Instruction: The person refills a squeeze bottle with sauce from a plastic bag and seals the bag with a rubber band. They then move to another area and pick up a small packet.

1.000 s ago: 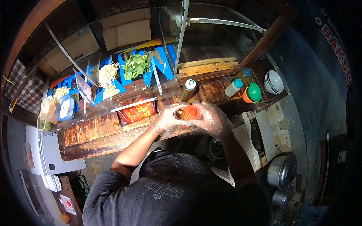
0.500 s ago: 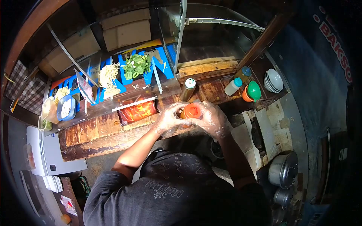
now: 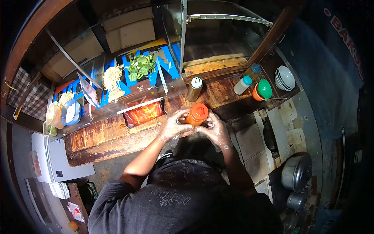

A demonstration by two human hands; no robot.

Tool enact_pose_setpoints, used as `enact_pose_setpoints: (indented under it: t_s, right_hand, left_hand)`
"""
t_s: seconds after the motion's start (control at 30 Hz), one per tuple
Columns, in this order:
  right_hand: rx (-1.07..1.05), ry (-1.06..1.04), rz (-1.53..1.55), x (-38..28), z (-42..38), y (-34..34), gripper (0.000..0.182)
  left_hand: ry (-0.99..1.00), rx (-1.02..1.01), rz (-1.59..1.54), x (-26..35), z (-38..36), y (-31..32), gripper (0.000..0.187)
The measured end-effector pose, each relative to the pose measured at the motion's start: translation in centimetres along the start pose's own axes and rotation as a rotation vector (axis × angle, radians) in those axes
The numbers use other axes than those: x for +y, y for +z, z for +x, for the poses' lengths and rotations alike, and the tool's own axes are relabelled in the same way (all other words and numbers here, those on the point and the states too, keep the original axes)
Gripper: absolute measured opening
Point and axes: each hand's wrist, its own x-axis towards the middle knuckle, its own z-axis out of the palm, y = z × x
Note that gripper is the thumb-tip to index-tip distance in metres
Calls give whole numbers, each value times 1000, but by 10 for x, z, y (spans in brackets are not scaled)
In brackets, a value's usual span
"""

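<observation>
An orange squeeze bottle with a red-orange cap stands between my two hands over the front of the wooden counter. My left hand, in a clear plastic glove, curls round its left side. On the other side my right hand, gloved the same way, wraps its fingers along the bottle, with the thumb reaching across low in front. The bottle's lower body is partly hidden by the hands. Just behind it stands a dark sauce bottle with a white-and-green top. Left of my hands lies a red packet.
Leafy greens and noodles lie on the blue-lettered display shelf behind glass. To the right are a white bottle with a blue cap, a green funnel and stacked white bowls. Metal pots sit at lower right.
My right hand has moved down from beside the cap to the bottle's body, so more of the cap and bottle shows. The view has shifted slightly.
</observation>
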Motion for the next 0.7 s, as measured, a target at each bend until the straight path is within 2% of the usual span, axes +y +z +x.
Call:
enact_pose_setpoints:
  t_s: [0.2, 0.27, 0.4, 0.5, 0.7]
  right_hand:
    - [5, -17, 17, 19, 4, 15, 68]
    - [70, -132, -11, 27, 7, 19, 66]
    - [101, -177, 4, 37, 9, 23, 63]
    - [83, -183, -5, 54, 9, 28, 61]
    - [99, -220, -166, 44, 3, 29, 62]
  left_hand:
    - [17, -5, -44, 1, 1, 3, 63]
    - [-10, -10, -110, 3, 0, 5, 63]
    - [-60, -15, -252, 5, -3, 9, 60]
    - [-4, -23, -181, 10, -5, 11, 59]
    - [15, -37, -289, 1, 0, 18, 56]
